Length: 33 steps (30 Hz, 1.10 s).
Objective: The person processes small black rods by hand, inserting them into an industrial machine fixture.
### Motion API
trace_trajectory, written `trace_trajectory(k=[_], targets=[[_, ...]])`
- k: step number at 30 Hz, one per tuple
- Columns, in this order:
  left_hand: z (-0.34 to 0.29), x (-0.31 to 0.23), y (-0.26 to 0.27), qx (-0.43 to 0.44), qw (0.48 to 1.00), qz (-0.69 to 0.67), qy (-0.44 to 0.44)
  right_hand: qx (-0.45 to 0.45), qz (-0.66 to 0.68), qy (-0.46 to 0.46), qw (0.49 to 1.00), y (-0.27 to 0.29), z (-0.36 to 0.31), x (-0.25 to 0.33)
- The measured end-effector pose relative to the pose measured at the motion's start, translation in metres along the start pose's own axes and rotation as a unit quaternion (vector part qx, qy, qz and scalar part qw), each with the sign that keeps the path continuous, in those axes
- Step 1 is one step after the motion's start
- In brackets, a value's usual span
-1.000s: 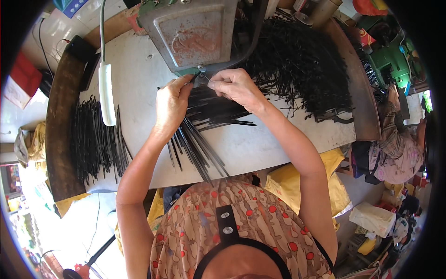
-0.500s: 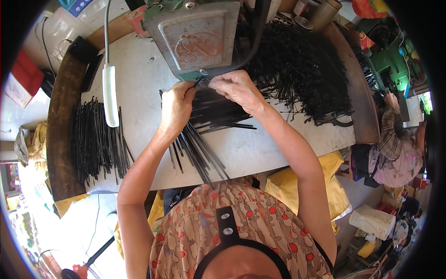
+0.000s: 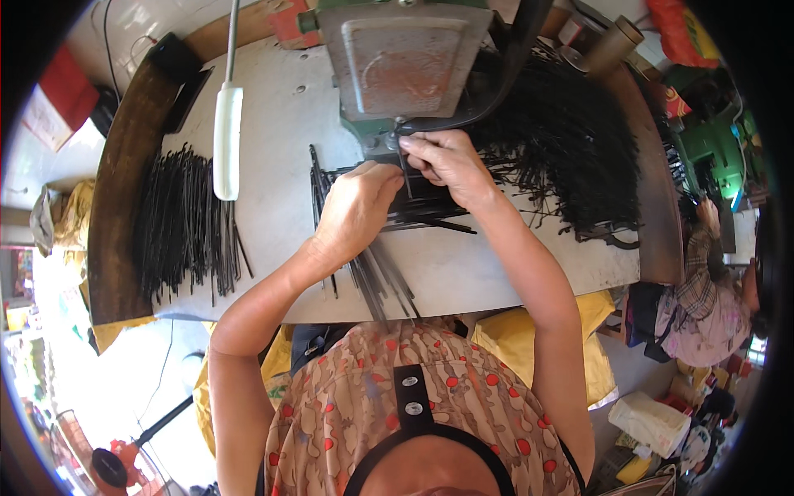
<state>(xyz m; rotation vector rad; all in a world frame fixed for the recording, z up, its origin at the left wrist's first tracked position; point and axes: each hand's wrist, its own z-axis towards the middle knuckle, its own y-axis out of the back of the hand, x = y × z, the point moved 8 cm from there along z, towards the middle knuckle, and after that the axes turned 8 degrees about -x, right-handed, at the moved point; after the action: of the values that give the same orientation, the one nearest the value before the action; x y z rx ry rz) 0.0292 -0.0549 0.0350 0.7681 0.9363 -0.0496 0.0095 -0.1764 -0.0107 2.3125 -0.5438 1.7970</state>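
Note:
My left hand [image 3: 360, 208] is closed just below the head of a green machine [image 3: 403, 70] with a grey front plate. Its thumb and fingertips press together beside a thin black strip [image 3: 408, 178], though what they hold is hidden. My right hand [image 3: 453, 168] pinches near the upper end of that strip, close against the machine's lower tip. Beneath both hands lies a loose pile of black strips [image 3: 430, 217] on the pale worktable [image 3: 281, 285]. More strips fan out below my left wrist toward the table's front edge.
A row of black strips [image 3: 186, 231] lies at the left, beside a white lamp [image 3: 227, 149]. At the right is a large tangled heap of black strips [image 3: 562, 140]. Raised wooden borders [image 3: 124, 198] flank the table. Another person's arm [image 3: 703, 248] works at a green machine far right.
My view has shifted, so the machine appears further right. My left hand has moved from left of the machine's tip to below it. My right fingertips are closer to the tip.

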Motion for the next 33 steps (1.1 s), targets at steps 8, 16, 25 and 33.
trace_trajectory(k=[8,16,25,33], targets=[[-0.024,0.090,0.055,-0.002,0.947,0.289,0.141,0.018,0.028,-0.009,0.999,0.004,0.001,0.000],[-0.026,0.094,0.072,-0.052,0.962,0.234,0.134,-0.114,0.089,0.031,0.989,0.049,-0.015,0.005],[-0.001,0.033,0.032,-0.070,0.996,0.016,0.049,-0.178,0.233,0.131,0.947,0.056,-0.033,0.013],[0.019,0.019,0.016,-0.078,0.990,0.113,-0.008,-0.155,0.278,0.089,0.944,0.025,-0.023,0.003]])
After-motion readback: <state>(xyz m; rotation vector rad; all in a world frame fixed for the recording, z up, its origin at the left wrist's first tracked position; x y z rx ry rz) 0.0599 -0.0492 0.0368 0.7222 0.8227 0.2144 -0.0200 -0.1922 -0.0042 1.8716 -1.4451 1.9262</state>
